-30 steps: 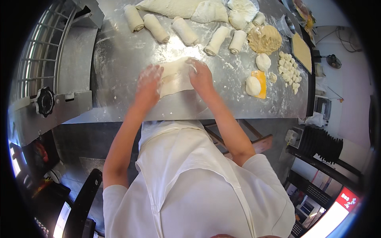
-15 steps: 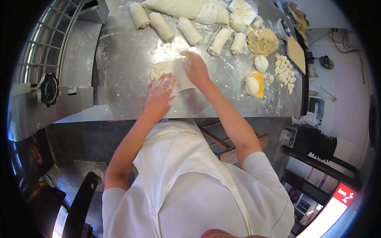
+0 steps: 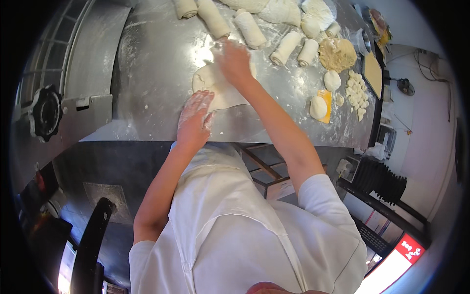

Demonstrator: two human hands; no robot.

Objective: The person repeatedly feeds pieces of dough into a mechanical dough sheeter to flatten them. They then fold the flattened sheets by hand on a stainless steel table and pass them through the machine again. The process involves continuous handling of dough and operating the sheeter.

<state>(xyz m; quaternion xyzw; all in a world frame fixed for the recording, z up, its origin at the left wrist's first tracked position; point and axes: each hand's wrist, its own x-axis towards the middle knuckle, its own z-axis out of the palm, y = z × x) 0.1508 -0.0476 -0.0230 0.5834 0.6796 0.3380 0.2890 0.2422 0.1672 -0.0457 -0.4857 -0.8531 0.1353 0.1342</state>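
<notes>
A flat, pale sheet of dough [image 3: 226,96] lies on the floury metal worktop [image 3: 152,88], its left end looking thicker and folded. My left hand [image 3: 195,117] is open, with floured fingers stretched out flat at the dough's near left edge. Over the far side of the sheet is my right hand [image 3: 234,61], smeared by motion, so its grip cannot be made out. Just beyond its fingertips lies a dough roll [image 3: 213,19]. More dough rolls [image 3: 250,29] are set out along the far side.
To the right are a tan dough mass [image 3: 338,54], a dough ball [image 3: 318,107] by an orange scraper [image 3: 327,100], and several small dough pieces [image 3: 357,93]. Large dough slabs [image 3: 281,12] lie at the back. A metal machine with a black knob [image 3: 45,113] borders the left side.
My right hand has moved farther away across the dough, toward the rolls. My left hand stays by the near left edge. The whole view has shifted slightly.
</notes>
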